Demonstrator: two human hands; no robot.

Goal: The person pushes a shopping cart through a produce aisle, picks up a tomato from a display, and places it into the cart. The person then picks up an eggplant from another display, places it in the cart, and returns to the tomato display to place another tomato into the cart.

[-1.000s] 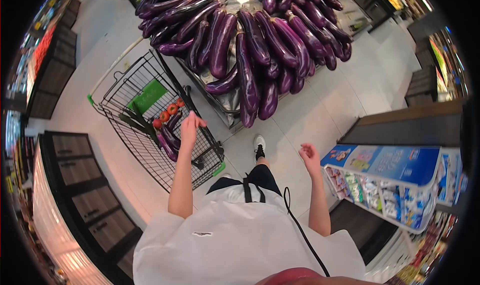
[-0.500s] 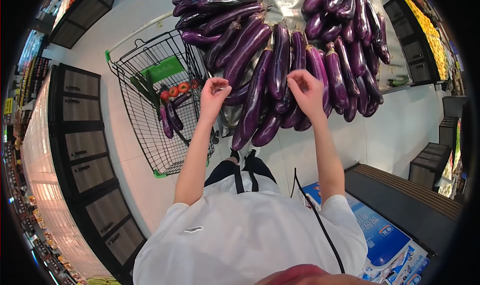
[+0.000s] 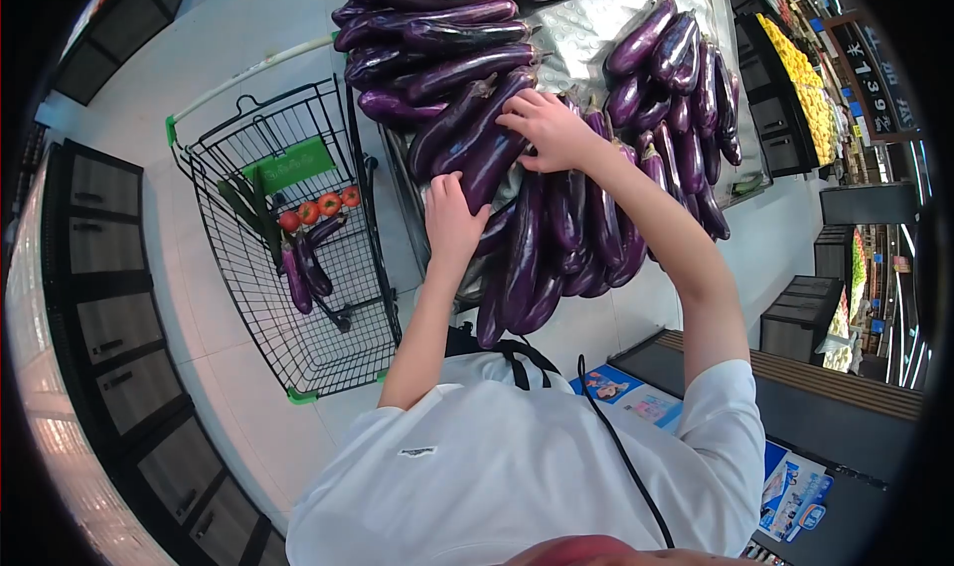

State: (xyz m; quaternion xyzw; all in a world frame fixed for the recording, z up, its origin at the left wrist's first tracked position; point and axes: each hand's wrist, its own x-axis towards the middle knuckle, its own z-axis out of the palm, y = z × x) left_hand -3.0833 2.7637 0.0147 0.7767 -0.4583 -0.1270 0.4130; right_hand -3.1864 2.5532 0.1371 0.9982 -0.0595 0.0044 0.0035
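A long, glossy purple eggplant (image 3: 494,164) lies slantwise on the heap between my two hands. My left hand (image 3: 454,216) is closed about its lower end, thumb on one side and fingers on the other. Curled over its upper end are the fingers of my right hand (image 3: 553,134), which hide the stem. Another eggplant (image 3: 452,129) lies alongside, to the left of it. More eggplants (image 3: 566,213) hang over the front of the display, below my right hand.
On the left stands a wire shopping cart (image 3: 263,298) holding tomatoes (image 3: 308,211), small eggplants (image 3: 301,276) and long green vegetables (image 3: 260,208). Silver lining (image 3: 576,29) shows between the eggplant piles. Dark wooden drawer cabinets (image 3: 124,318) line the left side.
Both hands have come down onto one eggplant from being held apart above the heap. My right hand has moved left and farther up the pile. The view has shifted.
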